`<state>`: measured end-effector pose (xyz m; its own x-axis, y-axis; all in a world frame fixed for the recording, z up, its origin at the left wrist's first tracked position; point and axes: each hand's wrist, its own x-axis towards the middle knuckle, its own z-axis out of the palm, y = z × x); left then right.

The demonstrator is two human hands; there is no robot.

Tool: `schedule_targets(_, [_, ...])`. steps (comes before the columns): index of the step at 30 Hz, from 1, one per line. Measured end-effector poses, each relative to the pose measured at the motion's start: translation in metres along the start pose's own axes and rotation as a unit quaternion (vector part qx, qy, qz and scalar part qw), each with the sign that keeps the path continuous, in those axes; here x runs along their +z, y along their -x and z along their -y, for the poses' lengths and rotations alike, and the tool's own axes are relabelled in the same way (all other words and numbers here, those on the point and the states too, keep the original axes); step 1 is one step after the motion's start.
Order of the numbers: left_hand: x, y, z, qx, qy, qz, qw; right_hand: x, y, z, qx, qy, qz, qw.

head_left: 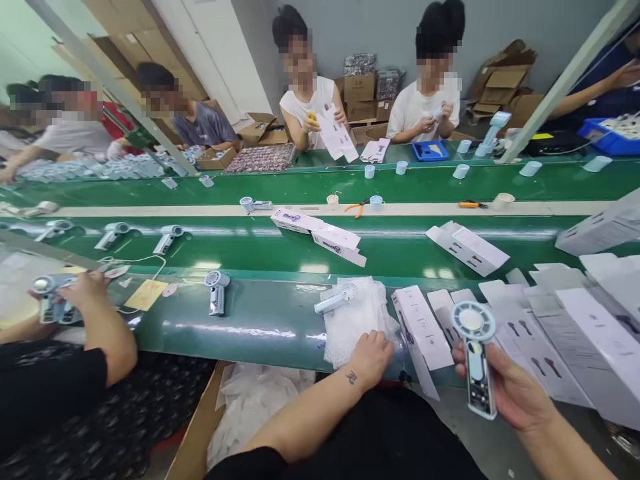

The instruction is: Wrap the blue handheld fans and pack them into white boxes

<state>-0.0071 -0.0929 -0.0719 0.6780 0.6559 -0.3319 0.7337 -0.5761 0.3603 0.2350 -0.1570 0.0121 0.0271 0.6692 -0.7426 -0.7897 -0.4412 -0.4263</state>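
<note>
My right hand (517, 390) is wrapped round the handle of a light blue handheld fan (474, 320). The fan is upright, with its round head on top and inner parts showing in the handle. My left hand (369, 360) lies on the near edge of a stack of clear bubble-wrap bags (345, 333), its fingers curled onto the bags and the fingertips hidden. On top of that stack rests a second handheld fan (336, 298), tilted on its side. Just right of the bags stands a white printed box (423, 327) with an open flap.
More white boxes (540, 333) crowd the right side. Several fans, including one fan (217, 291), lie on the green belt (240, 250). A co-worker's hands (83, 290) hold fans at left. Below the edge sits a carton (200, 427) of plastic bags. People work opposite.
</note>
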Motion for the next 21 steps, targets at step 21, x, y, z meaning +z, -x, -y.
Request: schedule_targets(21, [-0.084, -0.051, -0.035, -0.177, 0.537, -0.115, 0.817, 0.016, -0.012, -0.011, 0.014, 0.119, 0.244, 0.962])
